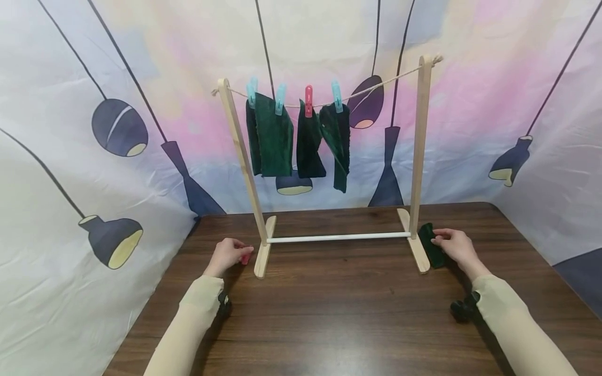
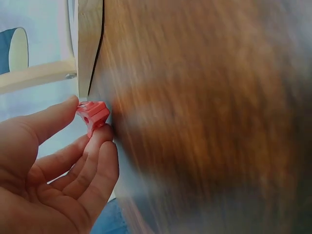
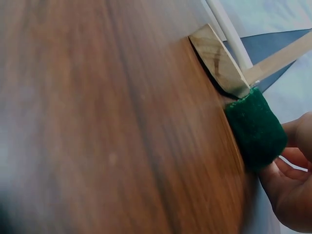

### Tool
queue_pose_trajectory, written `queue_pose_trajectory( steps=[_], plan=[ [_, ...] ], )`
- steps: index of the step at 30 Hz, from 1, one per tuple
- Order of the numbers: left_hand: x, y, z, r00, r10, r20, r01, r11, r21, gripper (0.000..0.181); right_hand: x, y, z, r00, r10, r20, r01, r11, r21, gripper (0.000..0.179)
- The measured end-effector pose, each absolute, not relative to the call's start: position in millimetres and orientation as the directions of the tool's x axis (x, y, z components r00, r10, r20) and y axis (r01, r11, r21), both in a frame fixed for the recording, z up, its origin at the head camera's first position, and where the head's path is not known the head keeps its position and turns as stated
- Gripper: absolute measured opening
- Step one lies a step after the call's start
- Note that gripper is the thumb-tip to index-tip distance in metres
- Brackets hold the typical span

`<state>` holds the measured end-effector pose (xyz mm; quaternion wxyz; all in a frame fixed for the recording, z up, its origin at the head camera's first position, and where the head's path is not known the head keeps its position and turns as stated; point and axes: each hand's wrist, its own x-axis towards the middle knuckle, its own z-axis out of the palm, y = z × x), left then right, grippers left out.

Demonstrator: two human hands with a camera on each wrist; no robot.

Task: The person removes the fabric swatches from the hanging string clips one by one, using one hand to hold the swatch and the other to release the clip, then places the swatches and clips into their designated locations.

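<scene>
Between thumb and fingers, my left hand (image 1: 228, 256) pinches a red clothespin (image 2: 93, 114), just left of the rack's left foot (image 1: 263, 258). My right hand (image 1: 456, 248) pinches the edge of a dark green cloth (image 3: 256, 129) beside the rack's right foot (image 1: 417, 253). A string (image 1: 385, 82) runs between the tops of the two wooden posts. From it hang several dark green cloths, among them a wide one (image 1: 275, 141) and a twisted one (image 1: 339, 146). Light blue clothespins (image 1: 337, 96) and one red clothespin (image 1: 308, 100) grip them on the string.
A white bar (image 1: 338, 237) joins the posts low down, close above the brown wooden table (image 1: 348, 308). The right post (image 1: 420, 151) stands near the right hand. Behind the table hangs a backdrop (image 1: 178, 47) printed with lamps.
</scene>
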<state>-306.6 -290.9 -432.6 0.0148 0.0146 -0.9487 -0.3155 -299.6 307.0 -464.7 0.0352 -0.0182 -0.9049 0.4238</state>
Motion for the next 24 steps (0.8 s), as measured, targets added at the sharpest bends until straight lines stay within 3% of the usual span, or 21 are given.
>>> queue_pose_trajectory(
  steps=[17, 24],
  plan=[
    [-306.1, -277.9, -433.1, -0.999, -0.047, 0.002, -0.037, 0.813, 0.581, 0.029, -308.9, 297.1, -468.0, -0.999, 0.030, 0.030, -0.004, 0.630, -0.777, 0.042],
    [-304.8, -272.6, -432.7, -0.999, -0.037, 0.013, -0.023, 0.820, 0.572, 0.038, -314.0, 291.7, -467.3, -0.999, -0.014, 0.037, -0.038, 0.643, -0.765, 0.041]
  ],
)
